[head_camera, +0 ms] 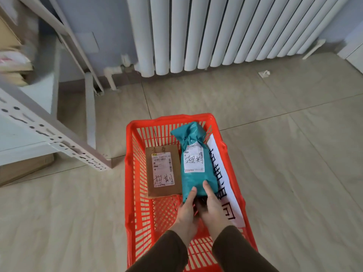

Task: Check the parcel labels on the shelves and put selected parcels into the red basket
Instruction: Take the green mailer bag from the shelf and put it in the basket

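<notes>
A red plastic basket [130,173] stands on the floor below me. A brown cardboard parcel [163,191] with a white label lies flat in it on the left. Both hands hold the near end of a teal plastic-wrapped parcel [196,179], label up, over the basket's right half. My left hand [186,211] grips its lower left corner with the thumb on top. My right hand [211,205] grips its lower right corner. A white paper sign [222,173] with large black characters lies along the basket's right wall.
A white metal shelf unit [59,140] stands at the left with cardboard parcels [13,61] on it and a brown box [23,169] underneath. A white radiator [216,32] runs along the far wall. A small white scrap [264,74] lies on the tiled floor.
</notes>
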### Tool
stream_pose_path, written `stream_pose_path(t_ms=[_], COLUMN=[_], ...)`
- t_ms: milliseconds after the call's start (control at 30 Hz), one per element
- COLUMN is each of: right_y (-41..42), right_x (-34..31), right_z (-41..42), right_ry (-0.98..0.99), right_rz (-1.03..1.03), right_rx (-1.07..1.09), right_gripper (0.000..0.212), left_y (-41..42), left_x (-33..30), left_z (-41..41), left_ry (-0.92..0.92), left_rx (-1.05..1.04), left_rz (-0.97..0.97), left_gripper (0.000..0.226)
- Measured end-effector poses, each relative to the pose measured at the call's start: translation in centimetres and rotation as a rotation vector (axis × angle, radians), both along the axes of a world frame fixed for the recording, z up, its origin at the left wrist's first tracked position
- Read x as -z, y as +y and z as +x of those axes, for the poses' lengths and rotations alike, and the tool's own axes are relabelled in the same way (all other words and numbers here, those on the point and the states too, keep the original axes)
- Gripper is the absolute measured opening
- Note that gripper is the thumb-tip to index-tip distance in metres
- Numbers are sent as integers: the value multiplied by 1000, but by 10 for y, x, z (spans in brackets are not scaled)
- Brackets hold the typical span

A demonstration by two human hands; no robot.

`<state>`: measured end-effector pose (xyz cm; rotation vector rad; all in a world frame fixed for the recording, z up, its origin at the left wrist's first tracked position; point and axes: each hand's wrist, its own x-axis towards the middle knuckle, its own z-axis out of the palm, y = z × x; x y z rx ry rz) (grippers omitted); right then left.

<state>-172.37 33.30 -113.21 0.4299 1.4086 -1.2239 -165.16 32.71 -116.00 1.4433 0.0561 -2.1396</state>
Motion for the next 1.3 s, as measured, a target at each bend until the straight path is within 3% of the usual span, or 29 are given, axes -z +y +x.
stream_pose_path(t_ms=[133,267,400,567,733,867,933,1033,1100,1200,1300], right_y=[-17,-34,-44,-45,-29,-10,-4,-4,-7,-14,-29], right_x=[29,48,63,63,33,-13,-52,-130,-186,-282,-389], right_z=[-5,-7,-2,-4,-1,2,10,25,37,57,83], right_ry=[-24,-53,-68,-38,-12,24,31,46,102,194,221], right_rz=[29,60,50,70,85,156,192,149,78,-54,-144], right_rx=[31,51,102,109,-30,-222,-248,-292,-354,-445,-464], right_gripper=[41,31,43,42,53,54,53,48,48,23,26], left_y=[-9,-20,-23,-28,-19,-11,-4,-4,-13,-33,-51], left_x=[36,50,79,63,31,-24,-62,-129,-185,-283,-392], left_z=[-7,-11,-14,-6,6,23,40,63,78,103,130], left_ry=[-43,-92,-172,-210,-173,-191,-216,-198,-175,-147,-155], left_rx=[12,22,35,126,161,247,256,222,135,89,90], left_rz=[9,56,14,-5,9,21,33,-6,-29,-160,-308], left_gripper=[95,55,104,57,50,49,39,44,41,39,45])
